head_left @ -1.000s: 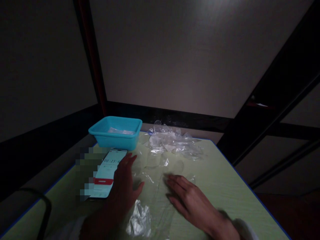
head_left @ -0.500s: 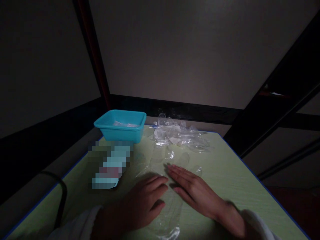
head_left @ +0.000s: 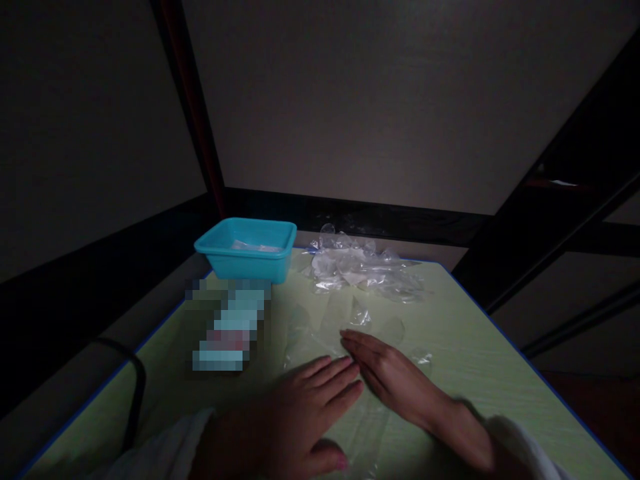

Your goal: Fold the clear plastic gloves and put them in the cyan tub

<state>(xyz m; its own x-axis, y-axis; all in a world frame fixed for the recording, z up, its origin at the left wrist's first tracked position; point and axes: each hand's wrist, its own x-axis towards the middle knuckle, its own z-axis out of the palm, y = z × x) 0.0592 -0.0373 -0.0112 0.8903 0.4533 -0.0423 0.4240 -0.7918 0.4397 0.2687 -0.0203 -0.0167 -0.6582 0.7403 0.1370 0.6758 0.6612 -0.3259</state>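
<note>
A thin, clear plastic glove (head_left: 336, 312) lies spread on the table, its rounded finger ends pointing away from me. My left hand (head_left: 310, 413) rests palm down over its near left part, fingers stretched out and the thumb apart. Close to those fingertips, my right hand (head_left: 395, 377) lies on the glove with straight fingers held together. Neither hand is closed around anything. Much of the glove's middle is hidden beneath both hands. Beyond it sits a crumpled heap of clear plastic gloves (head_left: 360, 270) with some whitish pieces in it.
A turquoise plastic basin (head_left: 265, 267) with something pale inside stands at the back left. In front of it is a pixelated light-blue object (head_left: 235, 327). A dark cable (head_left: 139, 393) curves along the left. The pale green table (head_left: 480, 373) has blue edging; panels rise behind.
My left hand has moved right and its fingers have spread out more. My right hand has shifted slightly right. The glove's finger ends appear farther right. The view has shifted a little.
</note>
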